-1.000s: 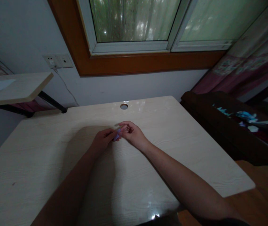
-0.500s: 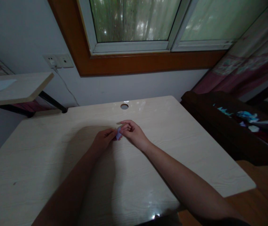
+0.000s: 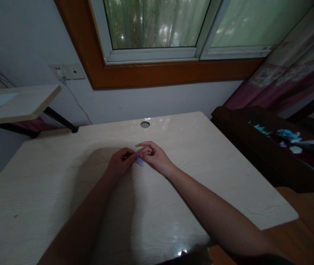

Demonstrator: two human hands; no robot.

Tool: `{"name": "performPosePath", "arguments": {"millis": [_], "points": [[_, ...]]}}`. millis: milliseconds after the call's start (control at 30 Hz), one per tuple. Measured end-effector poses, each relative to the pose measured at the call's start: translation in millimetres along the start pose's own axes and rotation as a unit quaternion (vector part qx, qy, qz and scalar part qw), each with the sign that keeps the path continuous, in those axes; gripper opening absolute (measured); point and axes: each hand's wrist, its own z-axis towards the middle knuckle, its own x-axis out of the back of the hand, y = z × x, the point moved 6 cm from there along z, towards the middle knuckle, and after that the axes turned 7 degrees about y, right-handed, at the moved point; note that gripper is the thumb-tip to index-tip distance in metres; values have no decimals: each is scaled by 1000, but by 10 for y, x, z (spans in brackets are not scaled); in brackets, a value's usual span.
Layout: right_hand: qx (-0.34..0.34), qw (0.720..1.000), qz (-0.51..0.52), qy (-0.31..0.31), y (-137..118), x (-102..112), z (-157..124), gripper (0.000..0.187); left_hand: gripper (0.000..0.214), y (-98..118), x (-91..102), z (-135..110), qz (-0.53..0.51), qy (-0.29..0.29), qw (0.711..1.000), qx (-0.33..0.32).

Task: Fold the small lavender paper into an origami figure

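A small piece of purple paper [image 3: 139, 161] is pinched between my two hands, low over the pale wood-grain desk [image 3: 201, 162]. My left hand [image 3: 122, 160] grips its upper left edge with thumb and forefinger. From the other side, my right hand [image 3: 154, 156] pinches the upper right edge, its other fingers curled and one finger stretched out to the left. Part of the paper is hidden behind the fingertips, so its full shape cannot be made out.
A round cable hole [image 3: 145, 124] lies near the desk's back edge. At the left stands a raised shelf [image 3: 21, 103] on black legs. A wall socket [image 3: 67, 71] with a plugged-in cable is behind. A dark wooden cabinet [image 3: 245, 147] bearing assorted items stands to the right.
The paper has turned between my fingers and hangs lower to the right, showing a flatter face. My left fingers have shifted slightly; my right hand has hardly moved.
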Motion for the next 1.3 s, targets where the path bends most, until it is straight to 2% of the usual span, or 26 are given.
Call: {"name": "performPosePath", "arguments": {"millis": [333,633,900,1167,1300], "points": [[-9,1000,-10,-22,13,-21,-7,42,22,-35,-39,-17,5,-53,999,-1],[4,999,-13,-31,-38,-59,-25,40,20,-20,5,-11,-30,-12,999,11],[-5,1000,4,-22,-16,-30,-15,36,22,2,1,-16,-66,-16,998,16],[-1,1000,1,-18,31,-9,1,35,19,-49,-51,-18,2,-41,999,-20],[-2,1000,-19,-19,19,-20,-8,35,21,-68,-61,-29,-1,-54,998,-23]]}}
